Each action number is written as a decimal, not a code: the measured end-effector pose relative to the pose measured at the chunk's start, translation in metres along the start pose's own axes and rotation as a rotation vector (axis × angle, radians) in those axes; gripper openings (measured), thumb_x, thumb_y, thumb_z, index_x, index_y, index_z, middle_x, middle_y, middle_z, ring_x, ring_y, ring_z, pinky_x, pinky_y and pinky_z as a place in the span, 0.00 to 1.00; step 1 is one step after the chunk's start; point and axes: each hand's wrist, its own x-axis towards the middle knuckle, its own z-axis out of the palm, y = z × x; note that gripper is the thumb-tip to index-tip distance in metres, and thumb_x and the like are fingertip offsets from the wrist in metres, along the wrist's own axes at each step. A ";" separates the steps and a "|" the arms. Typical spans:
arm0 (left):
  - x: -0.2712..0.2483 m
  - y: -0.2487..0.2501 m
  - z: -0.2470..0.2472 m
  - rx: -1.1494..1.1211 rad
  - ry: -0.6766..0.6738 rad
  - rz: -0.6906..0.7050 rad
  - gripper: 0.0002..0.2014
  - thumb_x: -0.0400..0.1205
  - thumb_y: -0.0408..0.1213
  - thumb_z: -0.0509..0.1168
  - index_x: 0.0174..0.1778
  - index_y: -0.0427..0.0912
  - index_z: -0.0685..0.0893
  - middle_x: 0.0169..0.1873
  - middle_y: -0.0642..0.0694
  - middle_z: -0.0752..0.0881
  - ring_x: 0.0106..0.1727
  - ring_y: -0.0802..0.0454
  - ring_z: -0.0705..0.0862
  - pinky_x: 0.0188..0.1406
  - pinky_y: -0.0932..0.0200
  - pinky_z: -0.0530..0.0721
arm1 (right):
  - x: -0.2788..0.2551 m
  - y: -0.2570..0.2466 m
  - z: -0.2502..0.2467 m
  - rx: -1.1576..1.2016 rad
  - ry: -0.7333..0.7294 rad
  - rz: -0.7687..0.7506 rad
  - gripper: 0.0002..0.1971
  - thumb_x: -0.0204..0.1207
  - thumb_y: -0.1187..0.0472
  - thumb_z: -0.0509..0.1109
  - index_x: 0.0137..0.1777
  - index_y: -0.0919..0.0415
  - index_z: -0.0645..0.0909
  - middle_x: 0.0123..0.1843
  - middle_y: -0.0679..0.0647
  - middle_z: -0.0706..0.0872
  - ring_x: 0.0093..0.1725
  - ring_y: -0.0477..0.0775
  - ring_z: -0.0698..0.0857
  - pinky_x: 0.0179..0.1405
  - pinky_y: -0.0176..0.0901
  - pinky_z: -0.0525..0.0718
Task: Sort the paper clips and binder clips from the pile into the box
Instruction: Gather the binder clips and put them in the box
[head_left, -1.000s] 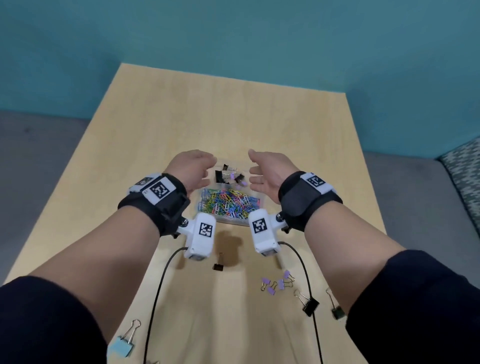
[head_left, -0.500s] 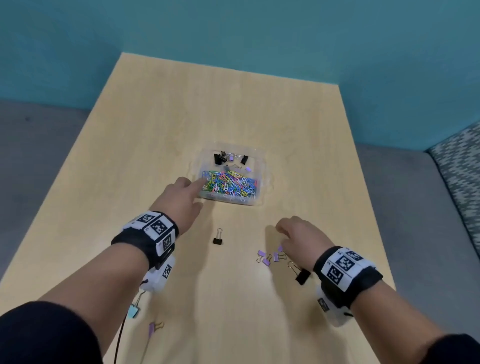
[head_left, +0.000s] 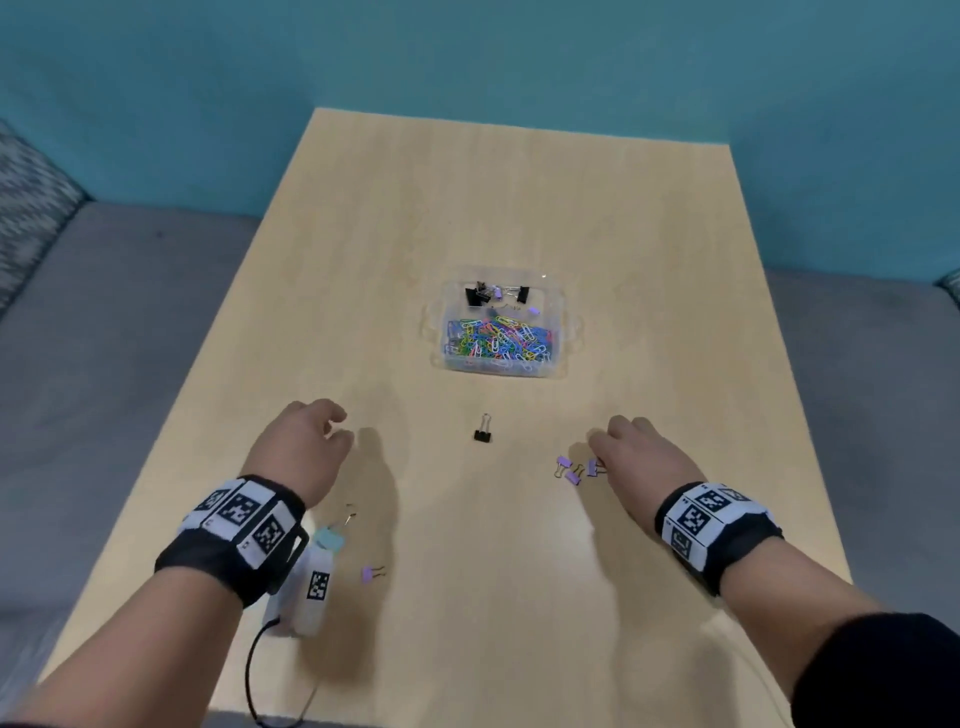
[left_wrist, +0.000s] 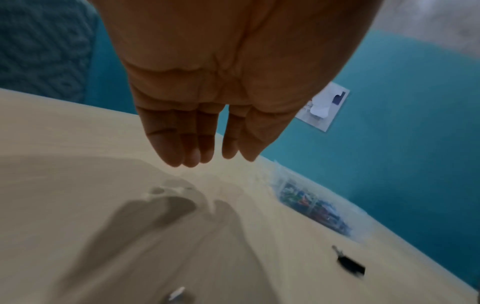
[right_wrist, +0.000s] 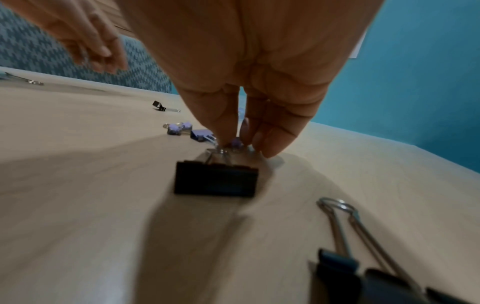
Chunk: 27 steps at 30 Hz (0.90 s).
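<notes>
Black binder clip (right_wrist: 215, 179): body toward wrist, wire handles pointing away into right hand (right_wrist: 249, 86) grip.
Right grip: pinching those handles.
Left hand (head_left: 298, 447): slack, holding nothing.
Box (head_left: 563, 332): ahead, further up the worktop (head_left: 519, 208).

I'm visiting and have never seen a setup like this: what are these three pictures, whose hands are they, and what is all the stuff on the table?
No robot here: a person wears one camera on the head and one on each wrist. The big picture is the head view, looking down at a wooden table. The other two look along each hand.

The clear box holds coloured paper clips in the near part and binder clips in the far part. Loose binder clips lie on the table: a small black one and some purple ones.

The left hand hovers, holding nothing. The right hand pinches the wire handle of a black binder clip between its fingertips.
</notes>
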 end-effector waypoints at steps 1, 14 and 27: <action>-0.009 -0.011 -0.001 0.018 -0.026 -0.027 0.12 0.80 0.42 0.63 0.58 0.47 0.82 0.52 0.45 0.82 0.45 0.50 0.80 0.45 0.56 0.77 | 0.001 0.000 0.002 0.000 0.007 0.002 0.22 0.67 0.77 0.59 0.58 0.56 0.72 0.55 0.54 0.74 0.50 0.54 0.69 0.40 0.44 0.74; -0.063 -0.027 0.033 0.202 -0.168 -0.053 0.12 0.71 0.44 0.70 0.41 0.48 0.72 0.40 0.49 0.75 0.36 0.50 0.78 0.30 0.57 0.71 | 0.009 0.006 0.006 0.271 0.063 0.189 0.07 0.73 0.69 0.60 0.39 0.58 0.75 0.41 0.53 0.77 0.36 0.54 0.77 0.31 0.43 0.74; -0.063 -0.038 0.025 -0.562 -0.136 -0.295 0.03 0.72 0.23 0.62 0.38 0.29 0.74 0.29 0.30 0.84 0.24 0.43 0.78 0.26 0.54 0.78 | -0.013 0.012 -0.008 1.437 0.174 0.595 0.08 0.76 0.78 0.60 0.41 0.68 0.77 0.37 0.69 0.85 0.29 0.59 0.84 0.30 0.47 0.84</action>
